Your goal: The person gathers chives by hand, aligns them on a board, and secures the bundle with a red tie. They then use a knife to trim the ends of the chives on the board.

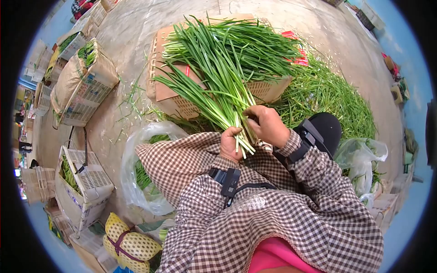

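My left hand (231,144) is wrapped round the pale stem ends of a bunch of long green stalks (216,102). The leafy tops fan out up and to the left, over a cardboard-covered crate (184,107). Beside it on the right, my right hand (267,125) has its fingers curled and pinched on a few stems at the bunch's edge. A larger pile of the same green stalks (264,50) lies across the crate top, roots toward the left. Cut ends of the held stems stick out below my left hand.
Loose greens (337,98) heap on the floor at the right. Clear plastic bags (132,170) with greens stand on both sides of my lap. White crates (98,88) line the left. A yellow dotted bundle (132,245) lies at lower left. A person (81,8) is at far upper left.
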A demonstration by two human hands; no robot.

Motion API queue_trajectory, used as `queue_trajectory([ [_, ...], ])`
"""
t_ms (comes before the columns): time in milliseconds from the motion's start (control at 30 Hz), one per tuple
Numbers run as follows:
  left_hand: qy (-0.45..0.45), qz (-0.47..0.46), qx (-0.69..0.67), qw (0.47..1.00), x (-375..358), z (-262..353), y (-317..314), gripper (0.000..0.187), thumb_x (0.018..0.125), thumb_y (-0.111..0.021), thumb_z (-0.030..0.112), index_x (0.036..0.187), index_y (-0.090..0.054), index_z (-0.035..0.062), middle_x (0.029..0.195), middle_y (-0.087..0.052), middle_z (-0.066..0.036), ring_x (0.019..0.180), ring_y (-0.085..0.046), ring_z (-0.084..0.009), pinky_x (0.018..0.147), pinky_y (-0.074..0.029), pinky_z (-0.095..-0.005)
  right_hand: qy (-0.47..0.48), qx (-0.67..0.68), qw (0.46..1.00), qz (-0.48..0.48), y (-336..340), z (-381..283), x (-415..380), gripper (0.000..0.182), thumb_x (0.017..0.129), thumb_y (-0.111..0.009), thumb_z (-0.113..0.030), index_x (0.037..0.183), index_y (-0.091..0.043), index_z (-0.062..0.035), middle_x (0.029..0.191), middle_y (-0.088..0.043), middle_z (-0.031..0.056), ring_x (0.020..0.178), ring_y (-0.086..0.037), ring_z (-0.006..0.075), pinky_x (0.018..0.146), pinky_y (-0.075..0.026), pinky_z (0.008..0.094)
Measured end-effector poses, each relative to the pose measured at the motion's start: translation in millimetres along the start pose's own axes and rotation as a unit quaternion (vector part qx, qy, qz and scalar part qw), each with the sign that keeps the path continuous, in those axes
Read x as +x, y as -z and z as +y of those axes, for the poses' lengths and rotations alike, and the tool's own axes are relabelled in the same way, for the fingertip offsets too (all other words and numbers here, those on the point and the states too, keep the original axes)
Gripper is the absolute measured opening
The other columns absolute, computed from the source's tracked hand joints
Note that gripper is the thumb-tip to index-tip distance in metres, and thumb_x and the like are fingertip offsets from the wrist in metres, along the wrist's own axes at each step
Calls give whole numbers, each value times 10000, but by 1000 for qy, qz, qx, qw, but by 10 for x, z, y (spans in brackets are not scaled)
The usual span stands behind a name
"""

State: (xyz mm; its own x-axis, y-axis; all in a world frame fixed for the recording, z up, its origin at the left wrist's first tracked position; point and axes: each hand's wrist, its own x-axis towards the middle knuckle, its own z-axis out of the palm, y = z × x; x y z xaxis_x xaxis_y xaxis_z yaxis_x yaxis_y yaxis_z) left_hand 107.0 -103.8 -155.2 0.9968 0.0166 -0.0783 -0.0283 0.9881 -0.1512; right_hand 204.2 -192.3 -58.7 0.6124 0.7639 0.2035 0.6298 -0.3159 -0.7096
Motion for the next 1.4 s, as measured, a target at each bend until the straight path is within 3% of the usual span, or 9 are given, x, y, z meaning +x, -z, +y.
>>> queue_trajectory([
  [433,-90,193,65,975,24,-112,-228,346,752,-479,86,1073,-515,-38,874,-630,-150,700,-646,-298,622,-584,-407,-124,-55,986,-100,-137,126,72,262,727,-620,-221,716,-641,40,658,-594,243,634,-605,387,598,-493,437],
  [600,-34,56,120,991,6,43,199,367,745,-487,80,1096,-518,-24,933,-628,-143,783,-644,-280,720,-563,-420,-123,-145,979,-73,-205,119,45,210,722,-622,-201,699,-613,8,659,-605,216,633,-616,375,585,-501,450],
  [733,-58,109,135,983,13,-2,62,365,747,-488,83,1095,-518,-25,941,-628,-139,786,-642,-272,715,-558,-411,-112,-188,975,-42,-252,158,13,204,724,-612,-201,708,-588,1,649,-598,217,619,-609,385,573,-501,464],
  [867,0,-15,113,993,-8,91,0,394,753,-493,76,1133,-493,-25,988,-602,-141,900,-614,-260,819,-519,-409,-79,-19,995,50,-236,321,-6,151,723,-591,-116,770,-624,23,656,-594,237,578,-602,370,543,-491,426],
  [1000,-36,19,91,995,-36,-38,-262,448,756,-503,78,1191,-438,-12,987,-590,-143,888,-605,-243,806,-517,-375,-165,156,974,16,-68,317,-4,127,770,-549,-64,797,-604,48,625,-600,160,514,-578,217,512,-476,336],
  [1033,-40,71,92,992,-49,-56,-362,470,752,-505,79,1207,-424,-8,979,-595,-136,908,-601,-241,826,-509,-382,-200,199,959,1,-32,293,-11,113,809,-544,-59,785,-563,50,659,-575,44,539,-503,82,500,-448,260],
  [1133,-16,-3,87,996,-23,-8,-226,450,751,-505,77,1189,-449,-8,963,-601,-128,919,-604,-244,852,-504,-390,-121,155,980,27,-33,255,15,122,818,-547,-63,784,-555,54,641,-574,62,536,-521,79,500,-447,257],
  [1267,6,-2,72,997,2,41,25,415,749,-505,76,1153,-480,-12,972,-608,-127,892,-613,-254,864,-499,-403,-30,-176,984,-17,-184,83,15,174,790,-583,-144,743,-523,13,659,-571,213,606,-585,377,553,-477,432],
  [1400,-3,-1,100,995,14,129,320,413,749,-500,85,1150,-485,-13,1049,-597,-143,965,-591,-277,939,-443,-443,-64,-173,983,-13,-243,186,42,193,774,-592,-149,703,-508,9,651,-567,226,631,-575,403,568,-469,461],
])
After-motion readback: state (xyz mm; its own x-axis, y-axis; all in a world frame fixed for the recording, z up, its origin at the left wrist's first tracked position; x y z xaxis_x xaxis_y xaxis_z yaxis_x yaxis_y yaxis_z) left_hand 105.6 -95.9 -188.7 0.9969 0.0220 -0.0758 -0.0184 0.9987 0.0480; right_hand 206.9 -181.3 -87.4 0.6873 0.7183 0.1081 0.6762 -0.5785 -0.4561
